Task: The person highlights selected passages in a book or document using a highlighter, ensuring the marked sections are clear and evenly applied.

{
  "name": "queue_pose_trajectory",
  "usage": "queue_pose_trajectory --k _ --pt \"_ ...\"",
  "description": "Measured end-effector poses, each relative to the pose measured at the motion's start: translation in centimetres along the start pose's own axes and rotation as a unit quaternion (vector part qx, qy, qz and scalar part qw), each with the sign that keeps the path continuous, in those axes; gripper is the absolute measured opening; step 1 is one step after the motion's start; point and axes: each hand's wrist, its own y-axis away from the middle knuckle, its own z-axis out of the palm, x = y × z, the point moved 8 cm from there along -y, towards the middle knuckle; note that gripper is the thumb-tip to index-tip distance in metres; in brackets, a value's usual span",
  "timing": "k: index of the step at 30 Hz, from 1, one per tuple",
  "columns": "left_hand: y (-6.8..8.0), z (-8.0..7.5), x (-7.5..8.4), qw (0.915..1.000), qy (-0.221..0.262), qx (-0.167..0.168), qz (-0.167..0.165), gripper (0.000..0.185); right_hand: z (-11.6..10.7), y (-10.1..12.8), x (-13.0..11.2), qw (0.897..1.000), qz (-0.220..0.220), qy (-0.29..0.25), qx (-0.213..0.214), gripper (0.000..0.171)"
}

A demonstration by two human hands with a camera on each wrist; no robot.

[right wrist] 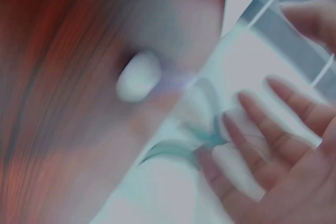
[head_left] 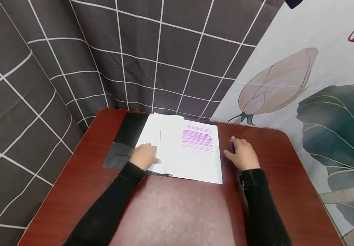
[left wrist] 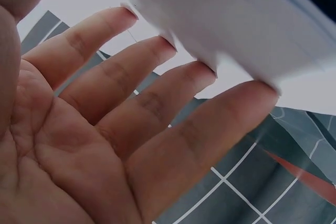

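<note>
Head view: an open book lies on a reddish-brown table, toward the far edge. Its right page carries a block of purple scribble; its left page is nearly blank, with one thin vertical line. A black cover or sheet shows from under the book's left side. The left hand rests on the lower left page, fingers laid fairly flat on the paper. The right hand rests on the table just right of the book, apart from the page edge. A purple pen lies under or beside its fingers; whether the fingers are closed on it cannot be told from here. Both forearms are in black sleeves. Behind the table hang a dark checked cloth and a pale cloth with a flower bud print.

Left wrist view: palm and four fingers are stretched out straight, slightly spread. The fingertips touch the edge of white pages. Nothing is gripped.

Right wrist view: heavily blurred. The right hand's fingers appear loosely extended, gaps between them. A white oval blur sits against the red-brown table surface; what it is cannot be told. No clear grip on the pen is visible here.
</note>
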Motion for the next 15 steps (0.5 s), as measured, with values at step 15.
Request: queue_pose_trajectory --k 15 --pt "-0.3 1.5 -0.4 0.9993 -0.026 0.028 -0.001 0.048 6.0 3.9 -6.8 0.988 -0.089 0.027 -0.126 0.078"
